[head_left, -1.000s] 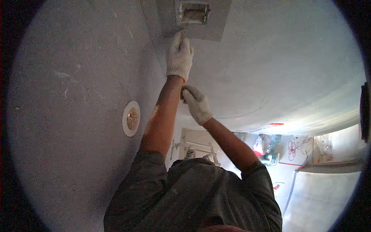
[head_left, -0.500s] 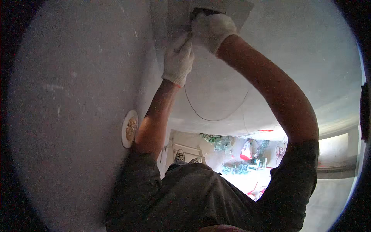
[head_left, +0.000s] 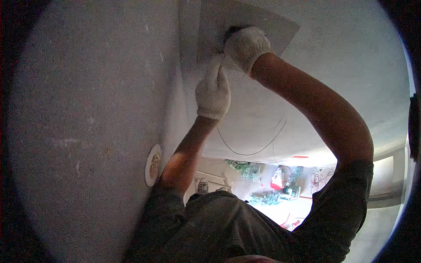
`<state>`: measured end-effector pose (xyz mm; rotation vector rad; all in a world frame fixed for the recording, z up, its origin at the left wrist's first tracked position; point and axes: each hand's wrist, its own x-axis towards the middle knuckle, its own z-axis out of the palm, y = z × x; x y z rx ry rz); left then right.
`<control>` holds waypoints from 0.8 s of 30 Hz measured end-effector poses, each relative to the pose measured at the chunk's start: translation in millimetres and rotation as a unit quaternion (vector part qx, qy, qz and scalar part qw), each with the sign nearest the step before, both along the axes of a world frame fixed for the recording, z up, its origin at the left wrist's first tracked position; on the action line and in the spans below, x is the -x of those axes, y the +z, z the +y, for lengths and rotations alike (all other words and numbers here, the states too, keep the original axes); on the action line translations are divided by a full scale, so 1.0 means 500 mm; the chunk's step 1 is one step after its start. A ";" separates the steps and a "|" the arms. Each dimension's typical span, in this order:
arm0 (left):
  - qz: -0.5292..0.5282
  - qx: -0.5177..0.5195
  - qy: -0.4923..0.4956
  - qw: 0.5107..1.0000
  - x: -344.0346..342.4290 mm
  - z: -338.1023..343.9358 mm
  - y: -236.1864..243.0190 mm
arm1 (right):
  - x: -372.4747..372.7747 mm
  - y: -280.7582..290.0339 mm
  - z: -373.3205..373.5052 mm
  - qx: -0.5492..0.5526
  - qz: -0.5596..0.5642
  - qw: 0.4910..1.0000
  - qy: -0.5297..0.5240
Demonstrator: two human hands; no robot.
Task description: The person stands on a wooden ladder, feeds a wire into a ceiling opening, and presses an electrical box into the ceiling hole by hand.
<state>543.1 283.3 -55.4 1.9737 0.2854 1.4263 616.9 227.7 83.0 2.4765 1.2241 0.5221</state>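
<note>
My right hand (head_left: 249, 49), in a white knit glove, grips the dark handle of a plastering trowel (head_left: 281, 30). The trowel's wide grey blade lies against the pale wall close to the inside corner. Below it, my left hand (head_left: 213, 94) wears a matching glove. Its fingers point up and are pressed together, with the tips just under the blade. A thin wire (head_left: 245, 154) runs out at the left cuff and hangs in a loop. The left fingers seem closed on this wire, though the glove hides most of the grip.
A grey side wall (head_left: 87, 101) rises at my left, with a round white-rimmed fitting (head_left: 153, 165) near my left forearm. Far below, the floor holds green and clear plastic litter (head_left: 245, 170), a red-and-white bag (head_left: 277, 178) and red cable (head_left: 316, 179). My shoe (head_left: 202, 186) shows beneath me.
Both hands and the trowel sit lower in the picture and slightly farther right, showing more of the blade. The whole view has also shifted down a little. Both grips look the same.
</note>
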 end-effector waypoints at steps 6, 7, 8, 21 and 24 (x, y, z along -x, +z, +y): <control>0.102 -0.021 -0.040 0.994 0.016 0.007 0.029 | -0.005 -0.004 -0.005 0.008 -0.063 0.997 0.054; 0.104 -0.019 -0.036 0.994 0.014 0.007 0.033 | -0.003 0.000 0.000 0.023 -0.056 0.998 0.035; 0.083 0.008 -0.072 0.994 0.010 0.005 0.037 | 0.000 0.004 0.004 0.037 -0.050 0.998 0.016; 0.068 0.222 -0.226 0.946 0.002 0.027 0.017 | -0.020 -0.014 0.021 -0.084 0.067 0.990 -0.094; 0.118 0.092 -0.130 0.980 0.027 0.021 0.049 | -0.007 0.002 0.006 0.072 -0.028 0.997 -0.010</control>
